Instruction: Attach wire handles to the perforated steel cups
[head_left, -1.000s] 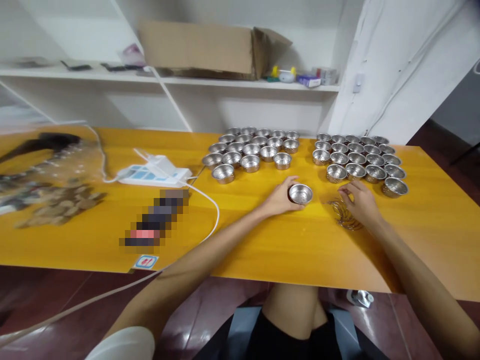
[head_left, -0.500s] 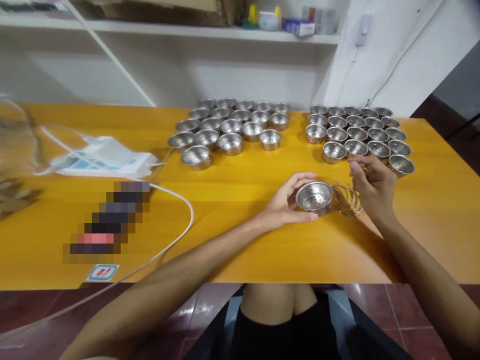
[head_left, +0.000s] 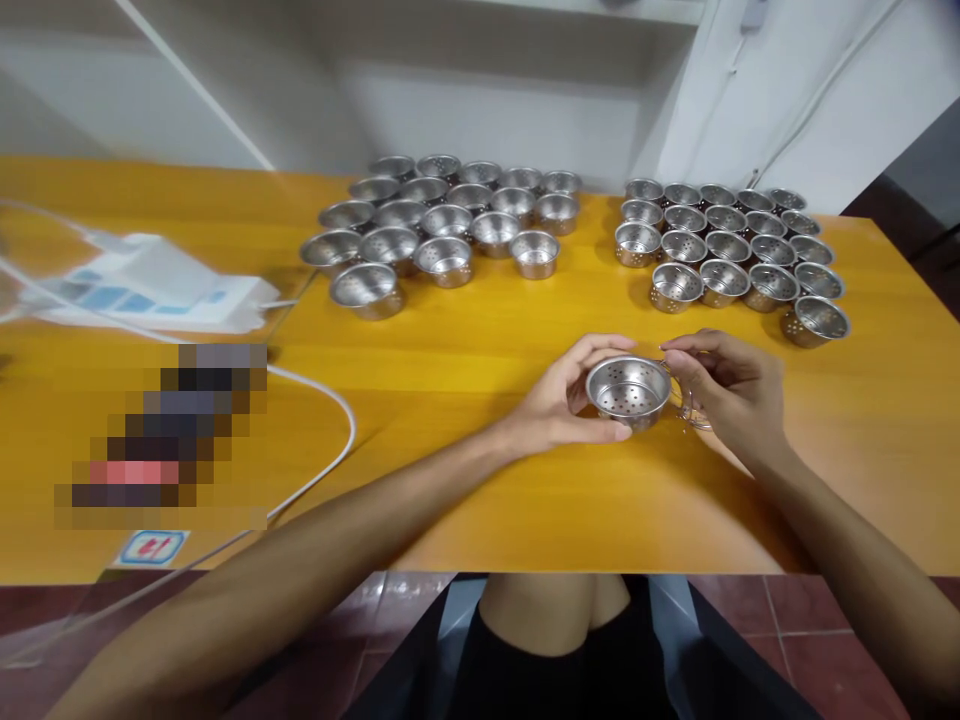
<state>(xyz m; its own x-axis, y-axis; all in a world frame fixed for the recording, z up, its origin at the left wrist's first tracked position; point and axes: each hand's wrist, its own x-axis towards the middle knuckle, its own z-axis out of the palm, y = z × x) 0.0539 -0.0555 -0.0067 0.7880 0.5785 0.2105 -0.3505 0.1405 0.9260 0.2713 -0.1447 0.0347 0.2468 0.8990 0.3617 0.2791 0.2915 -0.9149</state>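
My left hand (head_left: 574, 400) is closed around the left side of a round metal strainer cup (head_left: 628, 392) with holes in its bottom and wall. The cup is upright, low over the table. At the cup's right rim, my right hand (head_left: 724, 385) pinches a thin wire piece (head_left: 667, 361), mostly hidden by the fingers. Several curved wire pieces (head_left: 697, 415) lie on the table just right of the cup, partly behind my right hand.
Rows of similar strainer cups stand at the back, in a left group (head_left: 444, 262) and a right group (head_left: 724, 283). On the left are a white power strip (head_left: 150, 290), a looping white cable (head_left: 349, 410) and a blurred-out patch (head_left: 172, 425). The yellow table (head_left: 480, 510) ends near my lap.
My right hand has moved left from above the loose wires to the cup's rim, now with a thin wire in its fingertips. My left hand still holds the cup. The view has tilted down.
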